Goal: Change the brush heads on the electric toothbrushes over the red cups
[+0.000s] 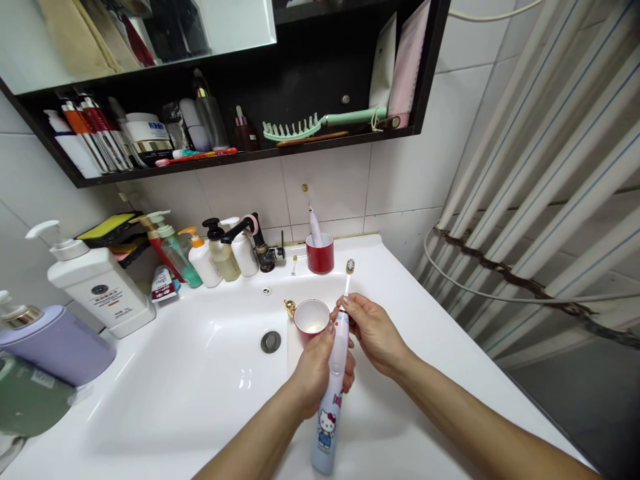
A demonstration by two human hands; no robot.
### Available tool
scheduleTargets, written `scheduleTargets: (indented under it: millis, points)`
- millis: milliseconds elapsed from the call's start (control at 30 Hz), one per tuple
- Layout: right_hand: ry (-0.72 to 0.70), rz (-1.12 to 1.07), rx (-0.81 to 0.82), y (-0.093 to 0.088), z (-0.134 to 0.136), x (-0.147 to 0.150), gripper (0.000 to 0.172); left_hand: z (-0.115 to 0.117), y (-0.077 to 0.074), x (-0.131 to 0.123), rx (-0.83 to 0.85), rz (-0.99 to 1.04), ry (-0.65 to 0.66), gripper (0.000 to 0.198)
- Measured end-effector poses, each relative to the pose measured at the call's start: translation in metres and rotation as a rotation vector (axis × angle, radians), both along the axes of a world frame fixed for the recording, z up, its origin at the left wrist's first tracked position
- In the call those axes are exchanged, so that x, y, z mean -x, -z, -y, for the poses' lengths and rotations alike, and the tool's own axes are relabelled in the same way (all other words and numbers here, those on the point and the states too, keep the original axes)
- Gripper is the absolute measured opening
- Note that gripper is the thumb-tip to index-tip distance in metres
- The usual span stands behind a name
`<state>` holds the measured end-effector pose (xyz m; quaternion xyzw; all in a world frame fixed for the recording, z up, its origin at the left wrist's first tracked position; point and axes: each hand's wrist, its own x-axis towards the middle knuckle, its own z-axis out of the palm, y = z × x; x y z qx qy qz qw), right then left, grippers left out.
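My left hand (316,368) is wrapped round the pale handle of an electric toothbrush (330,407), which has a cartoon cat printed near its base. At the handle's top, my right hand (374,328) pinches the white brush head (349,277) low on its neck, bristles pointing up. The brush head stands in line with the handle; whether it is fully seated is hidden by the fingers. Just beyond my left hand is a red cup (311,319) with a white inside, its lower part covered by the hand. A small gold figure (290,307) sits beside that cup.
A second red cup (321,259) at the back holds another electric toothbrush (315,228). Near it lies a loose brush head (295,265). The black faucet (257,243) and several pump bottles line the sink (200,373). A dark shelf (300,150) overhangs the back; pipes (540,173) run at right.
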<state>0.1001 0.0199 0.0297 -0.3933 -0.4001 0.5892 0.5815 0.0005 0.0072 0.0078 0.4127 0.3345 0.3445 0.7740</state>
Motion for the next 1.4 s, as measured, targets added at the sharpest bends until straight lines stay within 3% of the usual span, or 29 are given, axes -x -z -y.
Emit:
scheduleTargets:
  millis: [167, 367, 500, 600, 733, 967, 1400]
  points:
    - [-0.077, 0.052, -0.016, -0.002, 0.004, -0.001, 0.023, -0.001, 0.002, -0.003, -0.115, 0.041, -0.163, 0.038]
    - [-0.337, 0.269, -0.058, 0.007, 0.018, 0.013, 0.033, -0.014, -0.011, 0.007, -0.188, 0.182, -0.372, 0.026]
    - [-0.267, 0.457, -0.051, 0.010, 0.021, 0.018, 0.024, -0.025, -0.023, 0.023, -0.262, 0.184, -0.532, 0.025]
    - [-0.232, 0.586, -0.051, 0.011, 0.022, 0.020, 0.021, -0.031, -0.025, 0.032, -0.264, 0.144, -0.584, 0.018]
    - [-0.303, 0.622, -0.065, 0.015, 0.023, 0.023, 0.028, -0.035, -0.025, 0.037, -0.260, 0.175, -0.652, 0.014]
    - [-0.270, 0.649, -0.080, 0.023, 0.025, 0.024, 0.033, -0.035, -0.026, 0.038, -0.227, 0.198, -0.562, 0.017]
    - [-0.251, 0.642, -0.066, 0.017, 0.028, 0.026, 0.032, -0.034, -0.029, 0.041, -0.229, 0.198, -0.547, 0.016]
